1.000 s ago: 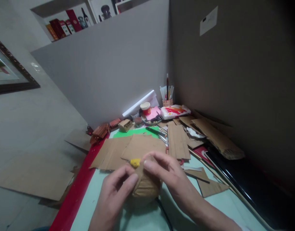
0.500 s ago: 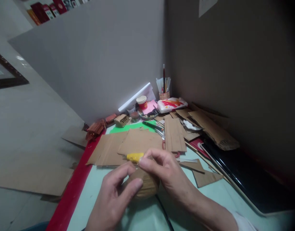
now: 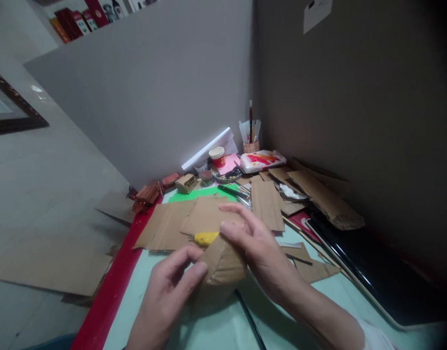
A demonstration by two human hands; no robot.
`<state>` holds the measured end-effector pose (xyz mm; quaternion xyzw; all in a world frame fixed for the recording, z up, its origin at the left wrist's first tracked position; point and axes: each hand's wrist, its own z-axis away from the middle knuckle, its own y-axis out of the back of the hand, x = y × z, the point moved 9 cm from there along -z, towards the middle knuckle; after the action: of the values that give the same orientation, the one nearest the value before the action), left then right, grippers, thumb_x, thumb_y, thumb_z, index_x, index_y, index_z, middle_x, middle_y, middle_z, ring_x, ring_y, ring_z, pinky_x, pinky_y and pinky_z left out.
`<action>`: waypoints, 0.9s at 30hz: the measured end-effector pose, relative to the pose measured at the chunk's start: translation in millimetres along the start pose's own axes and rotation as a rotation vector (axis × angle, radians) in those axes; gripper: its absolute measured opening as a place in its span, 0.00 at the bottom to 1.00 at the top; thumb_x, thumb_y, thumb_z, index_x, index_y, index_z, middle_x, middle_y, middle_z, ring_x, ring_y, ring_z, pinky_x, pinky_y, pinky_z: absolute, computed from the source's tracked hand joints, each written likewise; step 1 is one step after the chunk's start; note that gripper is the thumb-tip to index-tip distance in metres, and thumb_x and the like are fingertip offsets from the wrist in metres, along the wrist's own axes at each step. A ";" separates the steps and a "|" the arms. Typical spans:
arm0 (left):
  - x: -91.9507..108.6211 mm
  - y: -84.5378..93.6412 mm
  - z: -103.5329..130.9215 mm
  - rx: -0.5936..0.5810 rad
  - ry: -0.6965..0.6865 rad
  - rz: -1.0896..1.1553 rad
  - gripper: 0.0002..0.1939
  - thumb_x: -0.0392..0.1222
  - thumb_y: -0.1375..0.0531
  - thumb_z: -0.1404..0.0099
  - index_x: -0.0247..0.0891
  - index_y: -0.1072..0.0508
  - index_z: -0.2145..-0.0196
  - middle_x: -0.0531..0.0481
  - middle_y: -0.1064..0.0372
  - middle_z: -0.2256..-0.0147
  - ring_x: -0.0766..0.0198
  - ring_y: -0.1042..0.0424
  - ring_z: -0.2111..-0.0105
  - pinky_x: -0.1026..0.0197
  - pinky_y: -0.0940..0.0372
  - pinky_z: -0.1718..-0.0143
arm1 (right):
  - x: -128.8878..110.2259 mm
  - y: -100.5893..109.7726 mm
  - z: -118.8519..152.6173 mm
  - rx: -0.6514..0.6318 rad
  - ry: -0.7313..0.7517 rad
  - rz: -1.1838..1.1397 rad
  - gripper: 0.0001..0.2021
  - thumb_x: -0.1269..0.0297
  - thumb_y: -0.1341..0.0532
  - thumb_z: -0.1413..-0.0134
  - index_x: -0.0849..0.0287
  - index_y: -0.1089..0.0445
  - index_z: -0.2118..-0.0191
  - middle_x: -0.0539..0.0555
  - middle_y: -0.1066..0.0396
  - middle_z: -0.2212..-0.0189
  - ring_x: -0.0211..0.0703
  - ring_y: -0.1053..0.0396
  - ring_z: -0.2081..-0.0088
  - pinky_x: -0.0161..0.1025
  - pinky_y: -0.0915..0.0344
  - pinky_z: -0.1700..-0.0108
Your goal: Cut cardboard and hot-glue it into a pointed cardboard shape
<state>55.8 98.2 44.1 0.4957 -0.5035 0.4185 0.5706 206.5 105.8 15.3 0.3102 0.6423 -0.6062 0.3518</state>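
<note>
A small folded piece of brown cardboard (image 3: 225, 265) is held above the table, a crease running down its near face. My left hand (image 3: 172, 287) grips its left edge between thumb and fingers. At the upper right of the piece is my right hand (image 3: 258, 248), its thumb and forefinger stretched out and apart, the side of the hand against the cardboard. Its other fingers are hidden. Just behind the piece lies a yellow-handled tool (image 3: 206, 238), partly covered. A dark cord or rod (image 3: 250, 318) runs beneath the hands.
Flat cardboard sheets (image 3: 165, 223) lie beyond my hands. To the right are more cardboard strips (image 3: 325, 199) and a black flat device (image 3: 376, 272). A paper cup (image 3: 217, 156), a tissue pack (image 3: 263, 160) and a pen holder (image 3: 251, 146) stand near the grey partitions (image 3: 190, 82).
My right thumb and forefinger have parted from their pinch at the top of the cardboard. The piece has turned, showing more of its creased face. The view has shifted slightly.
</note>
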 end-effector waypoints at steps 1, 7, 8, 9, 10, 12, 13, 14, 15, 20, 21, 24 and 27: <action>-2.1 0.9 -0.7 -0.003 0.011 0.040 0.13 0.51 0.30 0.42 0.39 0.22 0.72 0.52 0.31 0.74 0.65 0.35 0.72 0.66 0.42 0.72 | -0.6 -1.3 1.6 -0.019 -0.002 0.004 0.25 0.49 0.31 0.42 0.49 0.36 0.44 0.44 0.30 0.69 0.39 0.31 0.65 0.33 0.37 0.62; -9.1 3.0 -4.4 0.040 0.017 0.380 0.10 0.47 0.30 0.39 0.38 0.23 0.71 0.52 0.31 0.74 0.67 0.34 0.74 0.67 0.40 0.73 | 2.5 -12.7 6.9 -0.141 -0.078 0.097 0.32 0.61 0.24 0.51 0.52 0.34 0.42 0.50 0.24 0.52 0.46 0.26 0.50 0.39 0.31 0.49; -9.5 3.2 -4.1 0.056 0.012 0.415 0.10 0.46 0.30 0.39 0.38 0.23 0.70 0.53 0.31 0.74 0.67 0.34 0.74 0.67 0.40 0.73 | 3.8 -13.2 6.4 -0.147 -0.084 0.109 0.34 0.64 0.23 0.54 0.52 0.34 0.41 0.51 0.24 0.50 0.47 0.26 0.49 0.40 0.30 0.48; -10.3 3.1 -3.3 0.071 0.013 0.438 0.09 0.45 0.30 0.39 0.38 0.23 0.69 0.53 0.31 0.74 0.67 0.34 0.74 0.67 0.40 0.73 | 4.0 -13.2 5.6 -0.148 -0.074 0.113 0.35 0.66 0.23 0.56 0.52 0.33 0.42 0.50 0.23 0.51 0.47 0.26 0.49 0.39 0.29 0.48; -11.2 2.9 -2.3 0.081 0.020 0.447 0.09 0.45 0.30 0.39 0.39 0.23 0.68 0.54 0.31 0.74 0.67 0.34 0.74 0.67 0.39 0.73 | 3.1 -12.4 4.6 -0.145 -0.050 0.111 0.35 0.68 0.23 0.56 0.51 0.33 0.42 0.49 0.23 0.52 0.45 0.25 0.50 0.38 0.28 0.49; -11.9 3.3 -0.1 0.092 0.028 0.415 0.09 0.46 0.31 0.39 0.40 0.23 0.66 0.54 0.31 0.73 0.67 0.34 0.74 0.67 0.40 0.72 | 1.7 -9.5 3.1 -0.133 -0.008 0.125 0.34 0.70 0.23 0.56 0.48 0.31 0.43 0.45 0.22 0.53 0.42 0.24 0.51 0.34 0.28 0.51; -11.1 3.9 0.8 0.092 0.022 0.382 0.09 0.47 0.31 0.38 0.40 0.24 0.66 0.54 0.31 0.73 0.67 0.34 0.73 0.67 0.40 0.72 | 2.0 -7.6 2.6 -0.125 -0.004 0.148 0.34 0.70 0.23 0.56 0.46 0.31 0.43 0.44 0.22 0.54 0.42 0.24 0.51 0.33 0.28 0.51; -9.5 4.3 1.3 0.084 0.008 0.344 0.10 0.47 0.31 0.38 0.39 0.24 0.67 0.54 0.32 0.73 0.68 0.35 0.73 0.67 0.41 0.72 | 2.6 -6.1 2.4 -0.121 -0.008 0.173 0.34 0.69 0.22 0.56 0.45 0.31 0.43 0.44 0.22 0.54 0.42 0.24 0.52 0.33 0.28 0.51; -7.5 4.8 1.6 0.074 -0.010 0.306 0.10 0.47 0.32 0.37 0.39 0.25 0.69 0.54 0.32 0.73 0.68 0.36 0.73 0.67 0.42 0.72 | 2.9 -5.5 2.4 -0.123 -0.016 0.193 0.33 0.68 0.22 0.55 0.45 0.30 0.43 0.44 0.22 0.54 0.43 0.24 0.52 0.34 0.28 0.51; -0.5 4.5 1.5 0.025 -0.078 0.201 0.12 0.47 0.33 0.36 0.38 0.27 0.72 0.54 0.35 0.74 0.68 0.38 0.72 0.67 0.45 0.71 | 1.9 -12.5 4.3 -0.198 -0.060 0.174 0.26 0.62 0.22 0.53 0.50 0.27 0.47 0.50 0.22 0.53 0.49 0.24 0.51 0.39 0.27 0.51; 0.0 3.2 1.6 0.014 -0.081 0.204 0.12 0.47 0.33 0.36 0.38 0.26 0.72 0.54 0.35 0.73 0.68 0.38 0.72 0.66 0.45 0.70 | 2.5 -13.4 4.7 -0.204 -0.073 0.166 0.26 0.62 0.22 0.53 0.51 0.26 0.47 0.51 0.21 0.54 0.50 0.24 0.51 0.41 0.27 0.50; 2.1 -2.7 2.5 -0.022 -0.093 0.226 0.11 0.46 0.34 0.35 0.39 0.25 0.71 0.53 0.32 0.72 0.66 0.34 0.71 0.65 0.44 0.69 | 3.8 -13.7 6.0 -0.201 -0.089 0.141 0.25 0.62 0.23 0.53 0.53 0.25 0.49 0.52 0.21 0.56 0.51 0.23 0.53 0.42 0.26 0.51; 4.2 -4.7 3.1 -0.011 -0.113 0.223 0.10 0.46 0.34 0.36 0.39 0.25 0.72 0.52 0.30 0.72 0.65 0.34 0.71 0.64 0.42 0.68 | 3.9 -13.9 7.4 -0.196 -0.086 0.106 0.23 0.64 0.23 0.54 0.54 0.24 0.50 0.52 0.20 0.57 0.50 0.22 0.56 0.38 0.25 0.54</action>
<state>60.6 94.3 47.5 0.4561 -0.5891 0.4480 0.4942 193.4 97.3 19.8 0.2814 0.6654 -0.5340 0.4391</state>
